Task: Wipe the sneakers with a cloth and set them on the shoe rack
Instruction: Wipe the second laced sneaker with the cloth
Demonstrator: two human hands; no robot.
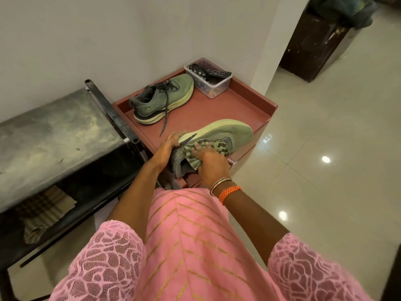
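A green sneaker [225, 132] lies tilted on its side, sole upward, over the front of a reddish-brown cabinet top [245, 105]. My left hand [166, 148] grips its heel end. My right hand [208, 161] presses a green checked cloth [195, 153] against the sneaker's side, fingers spread over it. The second green sneaker [162, 98] stands upright at the back left of the cabinet top, its dark laces trailing forward. The dark metal shoe rack [50, 135] stands just to the left.
A clear plastic box [211, 83] with a remote and small items sits at the cabinet's back right corner. A folded checked cloth [41, 211] lies on the rack's lower shelf. White wall behind, glossy tiled floor to the right, a dark wooden stand [314, 44] farther off.
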